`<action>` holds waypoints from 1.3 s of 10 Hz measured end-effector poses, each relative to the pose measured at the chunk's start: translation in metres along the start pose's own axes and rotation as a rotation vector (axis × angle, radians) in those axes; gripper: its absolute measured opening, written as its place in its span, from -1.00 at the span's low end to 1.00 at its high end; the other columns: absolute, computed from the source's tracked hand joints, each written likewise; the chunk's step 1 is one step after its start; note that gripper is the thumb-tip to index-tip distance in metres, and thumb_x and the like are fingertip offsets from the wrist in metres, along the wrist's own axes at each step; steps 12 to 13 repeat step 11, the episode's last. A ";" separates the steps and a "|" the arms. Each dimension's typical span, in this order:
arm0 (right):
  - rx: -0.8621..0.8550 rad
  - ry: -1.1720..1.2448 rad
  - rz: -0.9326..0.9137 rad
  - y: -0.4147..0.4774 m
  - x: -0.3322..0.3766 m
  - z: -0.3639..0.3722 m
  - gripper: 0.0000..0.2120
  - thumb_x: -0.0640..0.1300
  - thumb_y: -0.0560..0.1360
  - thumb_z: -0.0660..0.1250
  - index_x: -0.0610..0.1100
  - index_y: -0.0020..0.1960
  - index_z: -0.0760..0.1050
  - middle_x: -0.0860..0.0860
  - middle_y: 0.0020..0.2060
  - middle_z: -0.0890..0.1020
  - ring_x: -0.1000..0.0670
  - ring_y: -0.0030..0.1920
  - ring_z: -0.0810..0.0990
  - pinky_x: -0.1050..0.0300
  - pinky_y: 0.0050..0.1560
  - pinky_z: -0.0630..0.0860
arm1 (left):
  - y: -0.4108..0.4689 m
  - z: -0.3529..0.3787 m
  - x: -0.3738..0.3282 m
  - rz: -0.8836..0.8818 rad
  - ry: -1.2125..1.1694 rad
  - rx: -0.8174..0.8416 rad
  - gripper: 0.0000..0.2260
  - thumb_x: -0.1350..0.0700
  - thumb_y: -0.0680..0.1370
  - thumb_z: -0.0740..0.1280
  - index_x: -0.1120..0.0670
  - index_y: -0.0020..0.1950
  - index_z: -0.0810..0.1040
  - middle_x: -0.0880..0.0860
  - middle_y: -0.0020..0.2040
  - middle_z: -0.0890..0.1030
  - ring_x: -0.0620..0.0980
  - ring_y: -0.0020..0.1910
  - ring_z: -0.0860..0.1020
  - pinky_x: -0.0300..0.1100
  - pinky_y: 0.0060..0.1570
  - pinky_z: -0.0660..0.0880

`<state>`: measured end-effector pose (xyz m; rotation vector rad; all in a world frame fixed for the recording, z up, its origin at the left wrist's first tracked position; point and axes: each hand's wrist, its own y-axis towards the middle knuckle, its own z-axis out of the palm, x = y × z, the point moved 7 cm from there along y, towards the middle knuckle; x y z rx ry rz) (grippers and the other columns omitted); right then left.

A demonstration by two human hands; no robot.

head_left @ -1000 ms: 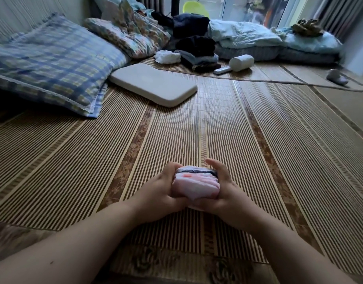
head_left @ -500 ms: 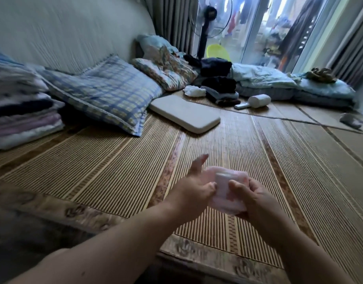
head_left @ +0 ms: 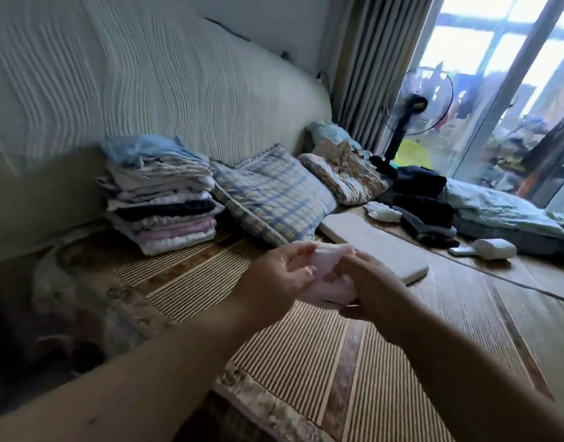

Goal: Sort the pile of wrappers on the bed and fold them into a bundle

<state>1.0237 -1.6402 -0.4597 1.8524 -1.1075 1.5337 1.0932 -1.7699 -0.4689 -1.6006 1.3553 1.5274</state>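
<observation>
A small pale pink folded bundle of wrappers (head_left: 328, 275) is held in the air above the striped bamboo mat (head_left: 306, 362). My left hand (head_left: 280, 279) grips its left side, thumb on top. My right hand (head_left: 366, 282) closes around its right and lower side and hides much of it. Both forearms reach in from the bottom of the view.
A stack of folded cloths (head_left: 162, 199) stands at the left against the padded headboard (head_left: 146, 90). A checked pillow (head_left: 274, 196), a flat cream cushion (head_left: 376, 247), dark folded clothes (head_left: 424, 202), a white roller (head_left: 494, 248) and a fan (head_left: 411, 106) lie beyond.
The bundle has been lifted off the mat and carried up and left in both hands. My view has swung left, bringing the stack of folded cloths into sight.
</observation>
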 end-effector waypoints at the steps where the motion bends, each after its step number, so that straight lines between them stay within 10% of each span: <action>1: 0.015 -0.044 -0.024 0.067 0.014 0.045 -0.90 -0.12 0.37 0.28 -0.10 -0.15 0.52 -0.04 -0.37 0.56 0.04 -0.47 0.51 0.22 -0.44 0.40 | 0.033 -0.056 0.027 -0.036 0.058 -0.139 -0.67 0.02 0.39 0.33 -0.06 0.16 0.56 -0.11 -0.05 0.63 -0.22 -0.09 0.57 -0.35 -0.08 0.48; 4: -0.034 -0.067 -0.042 0.221 -0.042 0.131 -0.84 -0.06 0.48 0.26 0.08 0.06 0.41 -0.17 -0.05 0.61 -0.19 -0.10 0.66 -0.20 -0.11 0.62 | 0.125 -0.125 0.153 -0.249 0.157 -0.155 -0.71 0.17 0.49 0.33 0.03 0.21 0.53 -0.01 0.06 0.62 -0.11 -0.11 0.52 -0.25 -0.07 0.40; 6: 0.096 0.060 0.015 0.273 -0.082 0.152 -0.66 -0.12 0.53 0.26 0.06 0.29 0.39 -0.15 0.00 0.60 0.00 -0.25 0.65 0.14 -0.31 0.57 | 0.164 -0.132 0.214 -0.316 0.280 -0.064 -0.66 0.13 0.50 0.32 0.03 0.28 0.49 0.05 0.20 0.57 -0.01 0.12 0.53 -0.18 0.11 0.43; 8: 0.002 -0.513 -0.103 0.293 -0.094 0.157 -0.65 0.01 0.50 0.18 0.08 0.28 0.43 -0.08 0.03 0.63 -0.07 -0.07 0.61 0.07 -0.10 0.55 | 0.170 -0.128 0.249 -0.420 0.450 -0.068 -0.64 0.00 0.44 0.34 0.01 0.23 0.52 0.07 0.15 0.61 0.04 0.09 0.55 -0.10 0.14 0.48; 13: -0.012 -0.688 -0.187 0.288 -0.082 0.148 -0.62 0.07 0.53 0.12 -0.02 0.30 0.41 -0.10 0.14 0.60 -0.09 0.08 0.56 0.16 -0.10 0.36 | 0.169 -0.122 0.241 -0.461 0.649 -0.080 -0.52 -0.13 0.51 0.21 -0.04 0.41 0.34 0.20 0.45 0.29 0.16 0.37 0.35 -0.05 0.34 0.31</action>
